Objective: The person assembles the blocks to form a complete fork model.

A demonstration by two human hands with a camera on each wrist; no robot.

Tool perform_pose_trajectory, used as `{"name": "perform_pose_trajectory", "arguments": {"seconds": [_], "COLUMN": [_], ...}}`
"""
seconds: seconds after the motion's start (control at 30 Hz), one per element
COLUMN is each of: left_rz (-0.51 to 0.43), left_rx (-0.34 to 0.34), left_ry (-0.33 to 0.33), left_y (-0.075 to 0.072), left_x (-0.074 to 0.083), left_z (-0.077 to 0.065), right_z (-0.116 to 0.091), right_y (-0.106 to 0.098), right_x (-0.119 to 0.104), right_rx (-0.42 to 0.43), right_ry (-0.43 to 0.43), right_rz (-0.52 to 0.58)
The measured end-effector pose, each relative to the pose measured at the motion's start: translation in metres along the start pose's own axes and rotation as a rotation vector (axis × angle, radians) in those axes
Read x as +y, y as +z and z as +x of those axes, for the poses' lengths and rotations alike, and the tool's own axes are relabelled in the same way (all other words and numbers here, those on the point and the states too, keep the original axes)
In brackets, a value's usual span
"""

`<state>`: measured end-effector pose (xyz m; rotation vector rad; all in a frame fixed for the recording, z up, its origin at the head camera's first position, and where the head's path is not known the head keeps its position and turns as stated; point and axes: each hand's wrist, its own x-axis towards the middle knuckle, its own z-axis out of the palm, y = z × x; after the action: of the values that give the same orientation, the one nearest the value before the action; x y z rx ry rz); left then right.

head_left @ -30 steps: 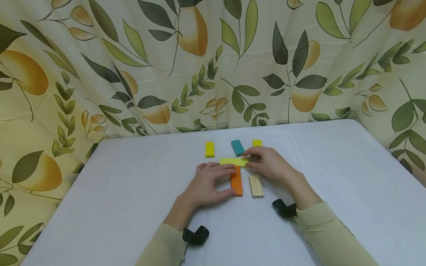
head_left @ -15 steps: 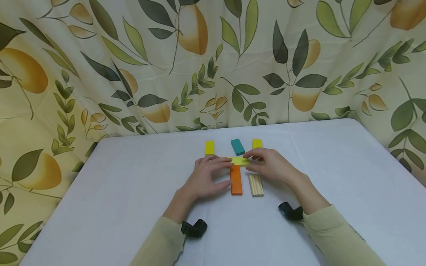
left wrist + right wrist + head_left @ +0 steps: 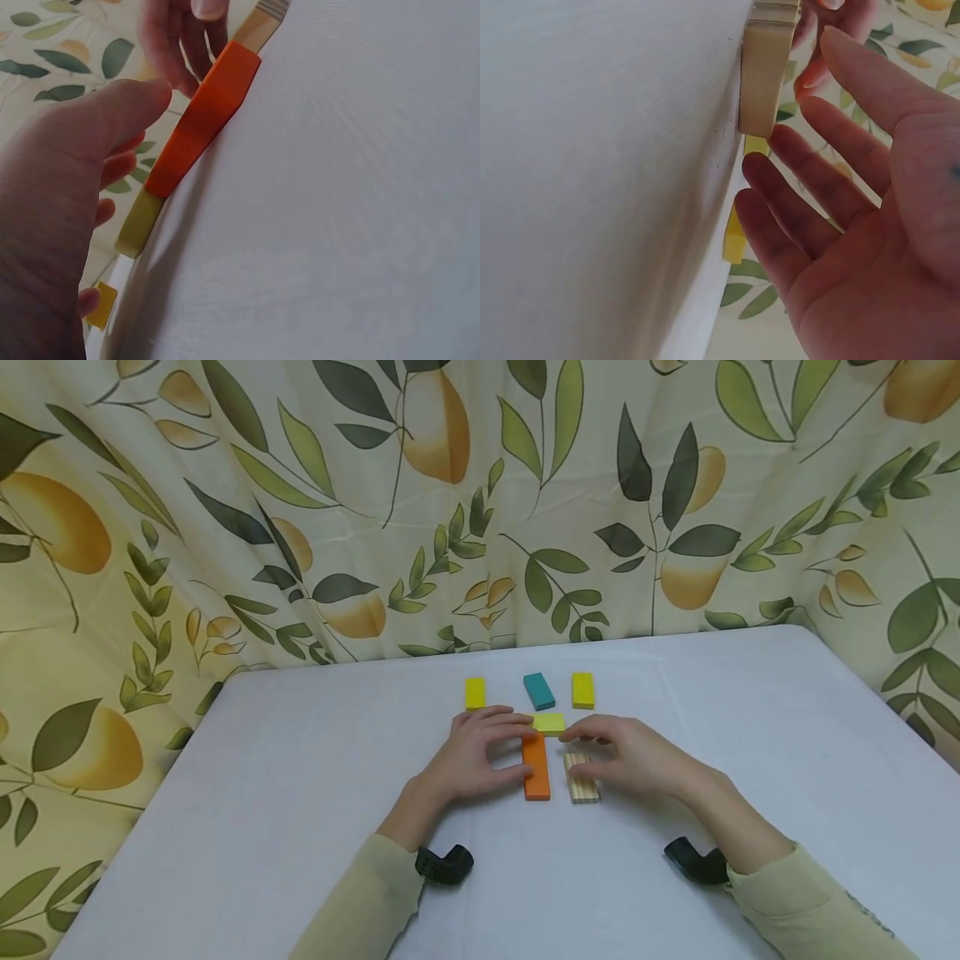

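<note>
An orange block (image 3: pixel 537 781) lies lengthwise on the white table, its far end against a yellow-green block (image 3: pixel 551 723) set crosswise. My left hand (image 3: pixel 476 758) is over the left part of these two, fingers stretched across the yellow-green block and thumb beside the orange one. Whether its fingertips touch is unclear. To the right, a striped bare-wood block (image 3: pixel 582 789) lies apart from the orange block. My right hand (image 3: pixel 648 758) hovers at this wooden block, thumb over its far part, fingers loosely bent. In the right wrist view those fingers (image 3: pixel 784 180) grip nothing.
Behind the hands stand a yellow block (image 3: pixel 475 693) on the left, a slanted teal block (image 3: pixel 539 692) in the middle and another yellow block (image 3: pixel 582 691) on the right. A leaf-and-fruit patterned curtain (image 3: pixel 480 527) hangs behind the white table (image 3: pixel 300 793).
My right hand has left the yellow-green block's right end and come nearer and rightward to the wooden block. My left hand has shifted slightly forward over the yellow-green block.
</note>
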<state>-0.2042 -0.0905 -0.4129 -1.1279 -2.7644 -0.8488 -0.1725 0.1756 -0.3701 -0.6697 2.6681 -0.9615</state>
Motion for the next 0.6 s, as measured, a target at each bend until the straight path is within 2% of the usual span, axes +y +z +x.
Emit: {"name": "perform_pose_trajectory", "arguments": {"seconds": [0.23,0.5,0.6], "left_rz": [-0.007,-0.015,-0.011], "left_rx": [-0.056,-0.089,-0.098], "left_ry": [0.027,0.014,0.014], "left_y": [0.001,0.001,0.000], "left_x": [0.000,0.002,0.002], "left_z": [0.004,0.002,0.001], "right_z": [-0.014,-0.021,-0.022], "right_y": [0.000,0.003,0.004], "right_x": [0.003,0.008,0.008], "right_rx": [-0.029,-0.019,-0.022], "right_ry": [-0.004,-0.096,-0.105], "right_rz": [0.000,-0.044,-0.059]}}
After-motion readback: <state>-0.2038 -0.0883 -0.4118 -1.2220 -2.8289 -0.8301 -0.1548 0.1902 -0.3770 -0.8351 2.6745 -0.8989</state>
